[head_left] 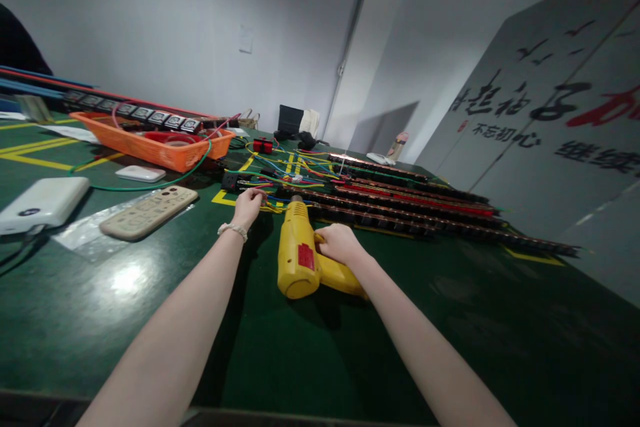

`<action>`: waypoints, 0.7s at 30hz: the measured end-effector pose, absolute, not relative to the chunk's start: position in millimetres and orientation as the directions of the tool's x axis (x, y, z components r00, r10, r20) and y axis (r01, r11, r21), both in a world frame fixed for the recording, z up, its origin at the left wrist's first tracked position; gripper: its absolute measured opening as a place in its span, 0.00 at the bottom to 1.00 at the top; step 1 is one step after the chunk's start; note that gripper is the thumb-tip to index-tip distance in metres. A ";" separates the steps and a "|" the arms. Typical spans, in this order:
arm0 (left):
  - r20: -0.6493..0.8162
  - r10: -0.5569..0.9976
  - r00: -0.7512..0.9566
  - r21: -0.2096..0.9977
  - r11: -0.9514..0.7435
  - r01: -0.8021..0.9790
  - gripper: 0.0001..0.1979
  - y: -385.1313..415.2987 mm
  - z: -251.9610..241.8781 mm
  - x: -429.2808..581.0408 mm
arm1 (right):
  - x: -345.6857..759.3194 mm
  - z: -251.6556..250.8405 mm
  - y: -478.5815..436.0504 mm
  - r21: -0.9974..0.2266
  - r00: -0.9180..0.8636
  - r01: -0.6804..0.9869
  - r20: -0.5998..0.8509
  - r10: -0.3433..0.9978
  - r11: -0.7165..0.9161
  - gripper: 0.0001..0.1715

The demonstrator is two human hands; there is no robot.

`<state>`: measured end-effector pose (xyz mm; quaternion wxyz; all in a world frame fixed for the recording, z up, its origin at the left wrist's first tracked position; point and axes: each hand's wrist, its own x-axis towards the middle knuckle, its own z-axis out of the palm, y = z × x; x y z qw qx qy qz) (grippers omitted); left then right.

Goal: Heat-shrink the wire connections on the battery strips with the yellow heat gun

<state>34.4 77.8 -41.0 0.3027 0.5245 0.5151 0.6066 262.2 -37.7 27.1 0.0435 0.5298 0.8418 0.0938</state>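
Observation:
My right hand [340, 243] is wrapped round the handle of a yellow heat gun [297, 253]. Its nozzle points away from me, toward coloured wires [273, 207] on the table. My left hand [249, 205], with a pale band on the wrist, is left of the nozzle. Its fingers are pinched together at the wires by a black connector [231, 181]; the exact grip is too small to make out. From the wires, long dark strips [370, 210] run off to the right in parallel rows.
On the left lie an orange basket [175, 159], a beige phone [150, 213] on a clear plastic bag, a white power bank [45, 205] and a small white case [141, 174]. A red item [263, 145] sits among wires farther back. The green table [280, 353] meets lettered panels at right.

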 end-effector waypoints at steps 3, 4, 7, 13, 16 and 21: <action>0.303 0.914 -0.269 0.950 -0.268 0.160 0.10 76.7 -39.5 34.9 | 278.2 28.7 -41.6 0.211 -0.405 0.896 0.035 0.913 0.390 0.15; 0.300 0.915 -0.269 0.951 -0.264 0.160 0.10 76.3 -39.0 35.0 | 283.8 29.1 -43.1 0.212 -0.395 0.901 0.037 0.918 0.379 0.15; 0.298 0.916 -0.270 0.951 -0.260 0.169 0.10 74.8 -37.9 35.1 | 301.2 29.5 -49.6 0.212 -0.363 0.914 0.041 0.931 0.347 0.15; 0.358 0.892 -0.274 0.893 -0.242 0.378 0.10 71.1 -36.8 33.3 | 325.7 30.1 -71.5 0.187 -0.367 0.914 0.004 0.930 0.359 0.12; 0.477 0.841 -0.256 0.788 -0.279 0.549 0.11 70.9 -37.3 33.5 | 325.9 33.4 -80.1 0.192 -0.394 0.901 -0.010 0.919 0.388 0.11; 0.626 0.747 -0.223 0.629 -0.315 0.711 0.11 73.2 -36.2 32.8 | 322.5 38.3 -84.3 0.217 -0.431 0.879 -0.016 0.902 0.424 0.11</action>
